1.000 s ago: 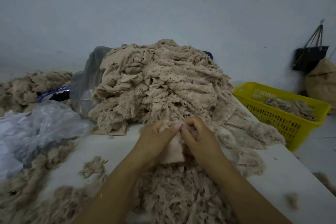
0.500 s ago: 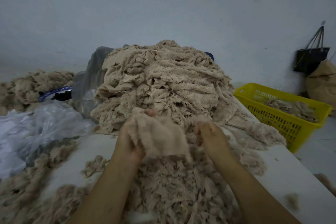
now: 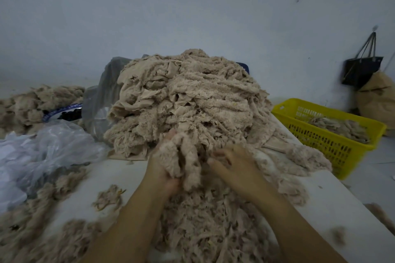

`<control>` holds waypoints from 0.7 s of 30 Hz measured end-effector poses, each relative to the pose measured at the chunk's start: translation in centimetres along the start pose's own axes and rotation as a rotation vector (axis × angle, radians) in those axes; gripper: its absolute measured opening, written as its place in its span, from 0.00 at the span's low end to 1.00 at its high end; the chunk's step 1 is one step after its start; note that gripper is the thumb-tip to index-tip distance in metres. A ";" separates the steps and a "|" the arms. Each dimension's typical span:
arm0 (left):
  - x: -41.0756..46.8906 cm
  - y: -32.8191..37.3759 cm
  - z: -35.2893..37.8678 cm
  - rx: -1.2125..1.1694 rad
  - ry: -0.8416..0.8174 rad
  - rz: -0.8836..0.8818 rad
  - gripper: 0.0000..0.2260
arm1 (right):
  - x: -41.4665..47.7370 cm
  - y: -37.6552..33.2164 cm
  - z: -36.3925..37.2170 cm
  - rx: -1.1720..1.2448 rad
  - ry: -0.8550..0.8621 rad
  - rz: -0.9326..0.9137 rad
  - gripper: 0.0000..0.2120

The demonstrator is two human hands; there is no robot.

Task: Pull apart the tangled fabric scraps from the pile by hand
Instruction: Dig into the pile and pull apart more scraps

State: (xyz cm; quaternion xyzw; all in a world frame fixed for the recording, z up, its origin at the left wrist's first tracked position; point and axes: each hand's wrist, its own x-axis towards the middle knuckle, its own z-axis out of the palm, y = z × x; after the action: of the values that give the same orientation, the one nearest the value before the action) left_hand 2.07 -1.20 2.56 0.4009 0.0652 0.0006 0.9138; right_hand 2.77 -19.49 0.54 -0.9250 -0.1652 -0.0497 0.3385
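- Grip first: our left hand (image 3: 159, 172) curls round a fuzzy clump (image 3: 183, 156) from below.
- Just beside it, our right hand (image 3: 235, 166) has its fingers bent among loose scraps; whether they hold anything, we cannot tell.
- The clump runs lengthwise away from us, its far end touching the big pile (image 3: 188, 100) ahead of both hands.
- Left is nearer, so we reckon the right pulls sideways.

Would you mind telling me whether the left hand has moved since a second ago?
Yes. The left hand has shifted left along the foot of the big pile, away from the right hand, gripping a scrap clump.
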 end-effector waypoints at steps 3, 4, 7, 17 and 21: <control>-0.4 -1.2 1.1 0.351 -0.071 0.079 0.15 | -0.4 -2.4 0.0 0.440 0.047 0.007 0.25; -0.3 -1.9 1.4 0.427 -0.120 0.057 0.18 | -0.5 -2.7 0.2 0.526 0.006 0.021 0.18; -0.8 -3.0 2.2 0.497 -0.155 0.003 0.29 | -0.7 -2.0 0.7 0.645 -0.097 -0.049 0.12; 0.4 -4.6 -0.2 0.748 -0.025 0.136 0.24 | 1.3 1.2 -1.5 1.481 0.326 0.423 0.23; 0.5 -5.0 -1.3 0.889 -0.091 0.183 0.17 | 1.1 -1.1 -1.4 0.434 0.042 0.223 0.13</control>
State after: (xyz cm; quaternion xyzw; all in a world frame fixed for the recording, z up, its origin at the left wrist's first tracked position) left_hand 2.13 -3.65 -2.03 0.7579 -0.0169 0.0358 0.6512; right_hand 3.45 -19.29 2.48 -0.8420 -0.0616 0.0055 0.5359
